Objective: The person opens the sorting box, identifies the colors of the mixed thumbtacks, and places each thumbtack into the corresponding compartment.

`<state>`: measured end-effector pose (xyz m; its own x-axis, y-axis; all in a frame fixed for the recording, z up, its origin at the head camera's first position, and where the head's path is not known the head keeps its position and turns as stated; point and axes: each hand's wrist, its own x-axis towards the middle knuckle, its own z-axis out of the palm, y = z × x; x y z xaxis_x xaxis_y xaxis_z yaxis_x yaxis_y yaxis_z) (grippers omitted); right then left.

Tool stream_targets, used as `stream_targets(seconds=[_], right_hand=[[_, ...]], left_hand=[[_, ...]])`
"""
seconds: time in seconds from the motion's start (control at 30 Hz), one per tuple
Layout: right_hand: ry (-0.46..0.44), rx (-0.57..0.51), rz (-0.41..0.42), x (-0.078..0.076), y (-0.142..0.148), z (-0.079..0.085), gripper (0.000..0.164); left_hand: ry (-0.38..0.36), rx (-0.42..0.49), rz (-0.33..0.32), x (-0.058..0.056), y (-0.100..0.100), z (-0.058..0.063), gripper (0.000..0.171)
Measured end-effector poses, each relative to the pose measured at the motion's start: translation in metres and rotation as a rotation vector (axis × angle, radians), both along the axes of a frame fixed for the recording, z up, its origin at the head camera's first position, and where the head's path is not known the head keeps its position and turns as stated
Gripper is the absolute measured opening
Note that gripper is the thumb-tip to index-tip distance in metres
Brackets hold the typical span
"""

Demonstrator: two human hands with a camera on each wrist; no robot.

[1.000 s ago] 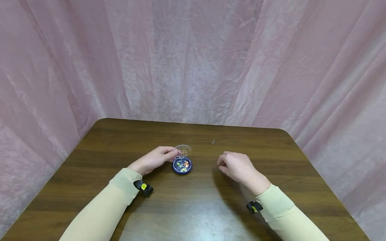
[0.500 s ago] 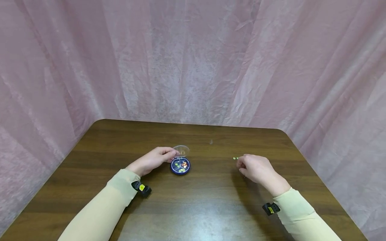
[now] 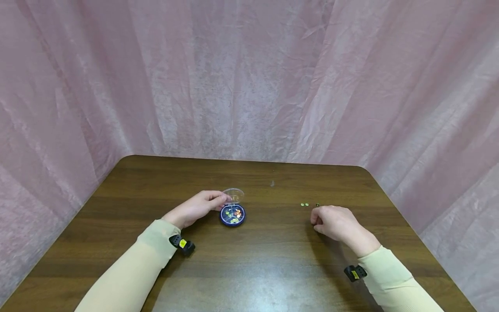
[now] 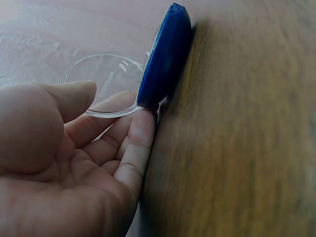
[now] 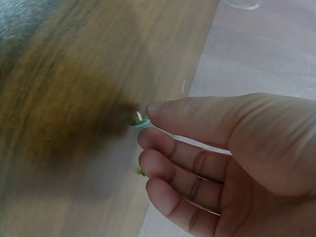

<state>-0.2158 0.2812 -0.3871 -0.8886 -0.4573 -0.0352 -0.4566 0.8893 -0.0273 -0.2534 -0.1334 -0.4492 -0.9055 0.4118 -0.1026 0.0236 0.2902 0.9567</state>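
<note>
Green-headed tack with pale pin point(image 5: 141, 123): lay on brown wooden table point(image 3: 234, 255), just beyond the nearer right hand's point(image 3: 336, 223) narrow, seemingly unfilled thumb-forefinger gap; pin's lean unclear. Left hand point(image 3: 198, 209), well apart: held clear round plastic lid point(image 4: 117, 71) of blue case point(image 4: 168, 59).

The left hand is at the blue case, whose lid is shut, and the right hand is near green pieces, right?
No, the lid is open, as the head view shows; the left hand is at the blue case and the right hand near green pieces.
</note>
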Motion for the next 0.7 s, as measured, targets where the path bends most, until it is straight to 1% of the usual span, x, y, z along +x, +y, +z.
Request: stream_targets(seconds=[0.2, 0.37, 0.53, 0.7], right_hand=[[-0.002, 0.006, -0.008, -0.002, 0.003, -0.007, 0.015], [0.020, 0.008, -0.008, -0.004, 0.005, -0.011, 0.015], [0.033, -0.026, -0.003, -0.004, 0.006, -0.012, 0.016], [0.023, -0.060, -0.014, -0.006, 0.008, -0.012, 0.017]], left_hand=[[0.000, -0.007, 0.003, 0.000, 0.000, -0.001, 0.038], [0.006, -0.008, 0.000, 0.000, 0.000, -0.001, 0.038], [0.001, -0.012, 0.003, 0.000, -0.001, -0.001, 0.037], [-0.006, -0.023, 0.007, 0.001, -0.001, 0.001, 0.038]])
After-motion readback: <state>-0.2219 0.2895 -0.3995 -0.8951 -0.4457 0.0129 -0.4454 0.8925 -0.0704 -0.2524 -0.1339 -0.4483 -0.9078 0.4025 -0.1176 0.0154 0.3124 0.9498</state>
